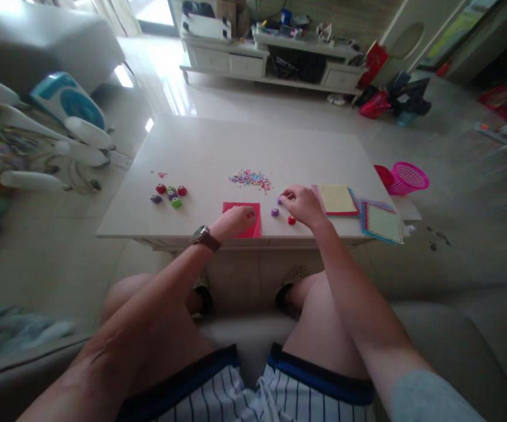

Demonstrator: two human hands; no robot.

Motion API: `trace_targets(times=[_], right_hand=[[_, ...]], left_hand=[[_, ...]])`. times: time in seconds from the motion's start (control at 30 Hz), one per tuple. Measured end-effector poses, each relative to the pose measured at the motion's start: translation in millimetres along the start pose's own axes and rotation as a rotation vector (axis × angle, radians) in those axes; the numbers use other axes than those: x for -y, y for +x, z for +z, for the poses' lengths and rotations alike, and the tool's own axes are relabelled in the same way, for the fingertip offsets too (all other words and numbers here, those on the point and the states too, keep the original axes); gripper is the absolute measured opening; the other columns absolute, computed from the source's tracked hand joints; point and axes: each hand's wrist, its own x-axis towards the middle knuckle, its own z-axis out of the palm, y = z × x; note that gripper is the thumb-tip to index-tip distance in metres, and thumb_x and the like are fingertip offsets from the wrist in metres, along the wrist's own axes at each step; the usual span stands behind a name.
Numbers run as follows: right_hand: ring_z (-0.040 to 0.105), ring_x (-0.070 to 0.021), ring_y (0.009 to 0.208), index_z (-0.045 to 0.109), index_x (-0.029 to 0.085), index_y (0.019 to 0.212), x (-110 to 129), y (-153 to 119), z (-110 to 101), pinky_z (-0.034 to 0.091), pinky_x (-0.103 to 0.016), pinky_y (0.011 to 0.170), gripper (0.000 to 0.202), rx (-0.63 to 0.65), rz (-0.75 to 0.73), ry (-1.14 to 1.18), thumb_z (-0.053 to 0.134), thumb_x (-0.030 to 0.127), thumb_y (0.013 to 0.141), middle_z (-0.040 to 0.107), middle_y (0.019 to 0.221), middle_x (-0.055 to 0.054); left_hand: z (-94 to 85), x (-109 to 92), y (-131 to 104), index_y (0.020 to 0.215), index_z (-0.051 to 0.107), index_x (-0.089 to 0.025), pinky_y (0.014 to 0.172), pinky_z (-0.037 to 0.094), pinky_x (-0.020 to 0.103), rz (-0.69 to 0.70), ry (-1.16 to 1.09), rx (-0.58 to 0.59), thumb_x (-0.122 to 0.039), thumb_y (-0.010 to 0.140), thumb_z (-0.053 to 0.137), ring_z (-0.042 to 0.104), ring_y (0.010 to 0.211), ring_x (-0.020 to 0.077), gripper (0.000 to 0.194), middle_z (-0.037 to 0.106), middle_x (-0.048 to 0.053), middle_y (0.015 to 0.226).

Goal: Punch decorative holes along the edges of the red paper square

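My left hand (237,221), with a watch at the wrist, is closed over a red sheet (241,207) at the table's near edge; what its fingers hold, if anything, is too small to tell. To its right, the fingertips of my right hand (300,204) are pressed together at a small purple piece (279,200). Another purple piece (275,212) and a red piece (291,220) lie beside that hand. Several red, green and purple pieces (176,203) sit in a group on the left. Beyond the red sheet is a scattered pile of tiny coloured bits (252,179).
On the white table (200,140), a stack of coloured paper (337,200) and a patterned sheet stack (383,223) lie at the right. A pink basket (408,178) stands past the table's right edge. Few pink bits (162,174) lie at the left.
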Motion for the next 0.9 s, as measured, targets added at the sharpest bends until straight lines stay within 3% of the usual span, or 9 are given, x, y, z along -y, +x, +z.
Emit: trace_targets(times=[0.2, 0.43, 0.53, 0.73, 0.9], right_hand=[[0.074, -0.026, 0.101, 0.08, 0.018, 0.096, -44.2, 17.3, 43.1, 0.056, -0.038, 0.096, 0.012, 0.115, 0.084, -0.036, 0.068, 0.017, 0.093, 0.082, 0.111, -0.011], [0.074, -0.0252, 0.102, 0.08, 0.019, 0.099, -55.6, 34.6, 68.3, 0.055, -0.037, 0.097, 0.017, 0.162, 0.131, -0.051, 0.065, 0.015, 0.093, 0.081, 0.113, -0.011], [0.073, -0.0251, 0.101, 0.08, 0.02, 0.098, -63.3, 33.9, 71.9, 0.055, -0.037, 0.097, 0.021, 0.126, 0.154, -0.018, 0.062, 0.011, 0.09, 0.081, 0.111, -0.01], [0.073, -0.0245, 0.083, 0.079, 0.019, 0.095, -86.6, 26.1, 64.4, 0.057, -0.038, 0.086, 0.021, -0.025, 0.351, 0.001, 0.06, 0.012, 0.088, 0.08, 0.091, -0.009], [0.073, -0.0254, 0.087, 0.08, 0.02, 0.097, -77.7, 20.6, 62.9, 0.057, -0.039, 0.088, 0.021, 0.029, 0.357, -0.001, 0.064, 0.011, 0.086, 0.081, 0.094, -0.009]], left_hand=[[19.9, 7.5, 20.7, 0.108, 0.078, -0.02, 0.084, 0.053, 0.033, -0.01, 0.04, 0.109, -0.026, 0.098, 0.057, 0.074, 0.1, 0.0254, 0.025, 0.08, 0.011, 0.111], [28.8, 15.9, 30.4, 0.105, 0.075, -0.016, 0.089, 0.056, 0.037, 0.086, 0.126, 0.091, -0.019, 0.095, 0.06, 0.065, 0.113, 0.0289, 0.019, 0.072, 0.013, 0.114], [31.3, 14.2, 25.0, 0.109, 0.074, -0.016, 0.091, 0.056, 0.039, 0.074, 0.135, 0.092, -0.019, 0.095, 0.061, 0.062, 0.114, 0.0295, 0.019, 0.071, 0.014, 0.117], [46.4, 8.7, 13.9, 0.124, 0.068, -0.018, 0.098, 0.055, 0.043, 0.06, 0.146, 0.073, -0.029, 0.1, 0.063, 0.058, 0.124, 0.0319, 0.027, 0.066, 0.016, 0.133], [53.6, 5.1, 11.9, 0.127, 0.067, -0.017, 0.099, 0.056, 0.043, 0.068, 0.175, 0.058, -0.031, 0.099, 0.065, 0.056, 0.127, 0.0332, 0.032, 0.064, 0.017, 0.135]])
